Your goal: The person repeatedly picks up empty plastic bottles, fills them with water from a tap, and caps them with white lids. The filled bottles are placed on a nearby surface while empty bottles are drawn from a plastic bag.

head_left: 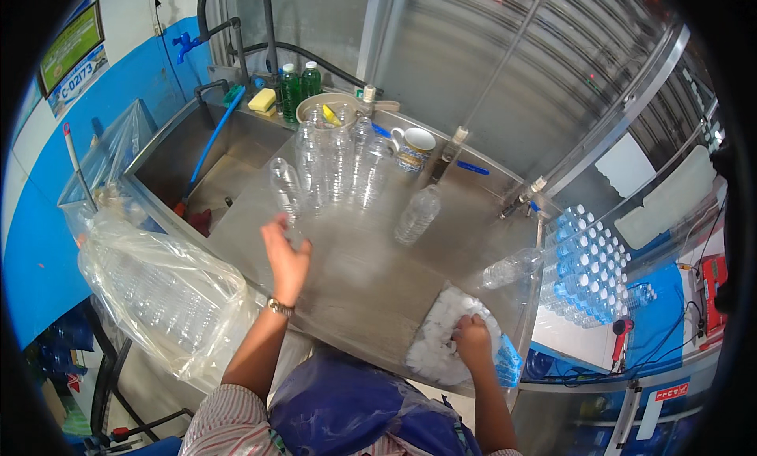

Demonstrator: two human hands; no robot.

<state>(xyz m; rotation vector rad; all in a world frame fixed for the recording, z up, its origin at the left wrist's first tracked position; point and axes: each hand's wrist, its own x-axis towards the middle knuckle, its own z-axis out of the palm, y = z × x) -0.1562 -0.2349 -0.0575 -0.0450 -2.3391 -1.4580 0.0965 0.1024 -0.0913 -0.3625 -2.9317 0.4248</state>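
My left hand [287, 259] is open, thumb and fingers apart, just below a tilted clear plastic bottle [285, 185]. I cannot tell whether a fingertip touches it. Beyond it, several clear bottles [339, 166] stand close together on the steel counter [347, 286]. My right hand [473, 342] reaches into a plastic bag of white bottle caps [443, 330] at the counter's front right. Its fingers are curled together, and what they pinch is hidden. One clear bottle [418, 215] stands apart mid-counter, and another [511, 268] is by the right edge.
A steel sink [236, 152] with a blue-handled brush [211, 145] lies at the left. Behind the bottles are a patterned mug [415, 150], green bottles [291, 92] and yellow sponges [262, 101]. A large bag of bottles [169, 279] stands left; capped bottles [587, 259] are grouped right.
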